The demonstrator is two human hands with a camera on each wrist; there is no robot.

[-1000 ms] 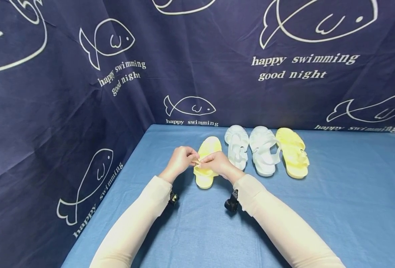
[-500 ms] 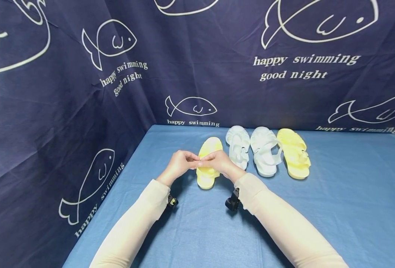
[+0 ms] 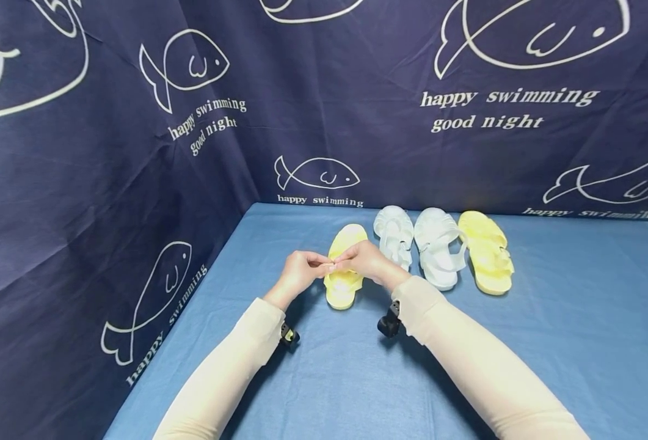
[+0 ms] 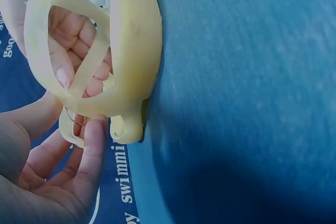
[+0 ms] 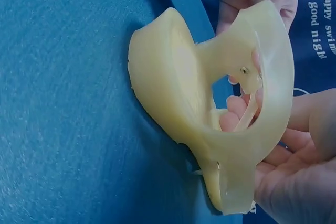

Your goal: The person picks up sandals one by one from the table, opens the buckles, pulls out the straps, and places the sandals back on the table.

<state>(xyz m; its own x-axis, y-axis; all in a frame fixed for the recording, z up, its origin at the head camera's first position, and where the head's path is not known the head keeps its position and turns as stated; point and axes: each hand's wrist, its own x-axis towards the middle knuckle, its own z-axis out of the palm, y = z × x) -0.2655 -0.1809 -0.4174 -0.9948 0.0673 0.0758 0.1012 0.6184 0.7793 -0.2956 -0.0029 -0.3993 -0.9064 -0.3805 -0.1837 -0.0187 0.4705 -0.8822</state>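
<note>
A yellow sandal [image 3: 341,294] rests sole down on the blue cloth, its heel toward me. My left hand [image 3: 298,270] is at the left side of its straps, pinching strap between thumb and fingers. From the right, my right hand [image 3: 366,259] reaches over the sandal and pinches a thin strap, so both sets of fingertips meet above it. In the left wrist view, the heel strap [image 4: 38,45] loops up over the footbed, and a thin metal buckle [image 4: 70,115] shows by the left fingers. A small metal-rimmed hole [image 5: 244,70] appears in the strap in the right wrist view.
Two pale blue sandals, one nearer [image 3: 394,226] and one farther right [image 3: 438,278], stand right of the hands. Beyond them is another yellow sandal [image 3: 493,282]. Navy curtains [image 3: 313,122] with fish drawings rise behind and left of the blue cloth [image 3: 334,379].
Both hands' fingertips have drawn together over the strap, hiding the bit that showed between them. The left hand has dropped slightly. The whole head view has shifted a little.
</note>
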